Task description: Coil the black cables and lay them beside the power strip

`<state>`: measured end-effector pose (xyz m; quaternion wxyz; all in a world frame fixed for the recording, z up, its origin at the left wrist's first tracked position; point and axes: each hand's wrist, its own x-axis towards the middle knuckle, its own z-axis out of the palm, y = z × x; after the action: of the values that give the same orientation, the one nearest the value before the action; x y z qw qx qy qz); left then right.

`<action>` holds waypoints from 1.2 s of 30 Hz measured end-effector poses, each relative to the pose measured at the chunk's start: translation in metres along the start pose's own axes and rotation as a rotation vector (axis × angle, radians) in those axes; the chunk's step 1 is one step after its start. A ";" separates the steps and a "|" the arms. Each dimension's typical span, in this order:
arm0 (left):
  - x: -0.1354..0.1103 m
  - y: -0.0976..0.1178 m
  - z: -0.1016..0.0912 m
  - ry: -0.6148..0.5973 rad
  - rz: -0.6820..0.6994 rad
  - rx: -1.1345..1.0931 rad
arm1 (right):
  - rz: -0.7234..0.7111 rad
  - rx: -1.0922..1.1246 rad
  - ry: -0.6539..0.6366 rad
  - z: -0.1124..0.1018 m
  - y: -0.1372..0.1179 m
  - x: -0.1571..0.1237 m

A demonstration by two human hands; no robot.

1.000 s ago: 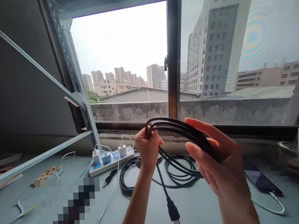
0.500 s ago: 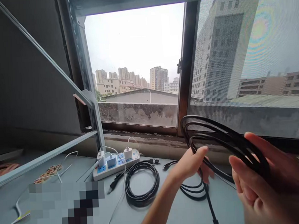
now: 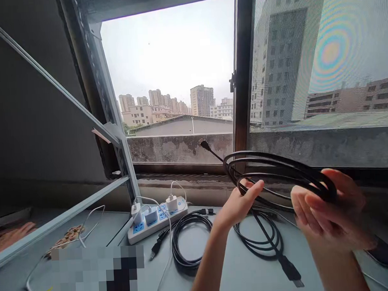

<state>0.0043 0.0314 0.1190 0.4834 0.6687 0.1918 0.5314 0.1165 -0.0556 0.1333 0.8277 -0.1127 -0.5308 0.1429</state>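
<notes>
A looped black cable [image 3: 271, 158] is held up between my two hands above the table. My right hand [image 3: 331, 208] is closed round the bunched loops at their right end. My left hand [image 3: 238, 203] grips the loops at their left side, its thumb pointing right. From there one cable end hangs down to a flat, HDMI-like plug [image 3: 290, 270]. The other end sticks out up and to the left, with its plug [image 3: 205, 145] in front of the window. Below lie two more coiled black cables, one left of my left forearm [image 3: 175, 249] and one between my arms [image 3: 258, 255].
A white power strip [image 3: 144, 233] with several adapters and white cords stands at the back. To the left is a metal shelf frame [image 3: 117, 144]. Behind the table is a window [image 3: 178, 167]. A dark flat object [image 3: 385, 253] lies at the right, and a blurred-out patch covers the front left.
The held loops have shifted slightly left. One plug has swung up into view at the upper left, and the hanging plug now shows fully. The view has also shifted a little.
</notes>
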 end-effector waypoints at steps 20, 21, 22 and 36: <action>0.003 0.042 -0.038 0.352 0.144 0.123 | 0.141 -0.673 -0.035 0.011 0.045 0.008; 0.002 0.044 -0.039 0.321 0.138 0.133 | 0.091 -0.708 -0.062 0.011 0.044 0.008; 0.001 0.046 -0.039 0.289 0.126 0.137 | 0.051 -0.728 -0.092 0.011 0.044 0.008; 0.003 0.053 -0.038 0.175 0.017 0.222 | 0.041 -0.782 -0.084 0.004 0.054 0.017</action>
<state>-0.0418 0.0266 0.1642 0.3833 0.6708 0.2854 0.5672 0.1134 0.0007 0.1310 0.6969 -0.4242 -0.5762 -0.0492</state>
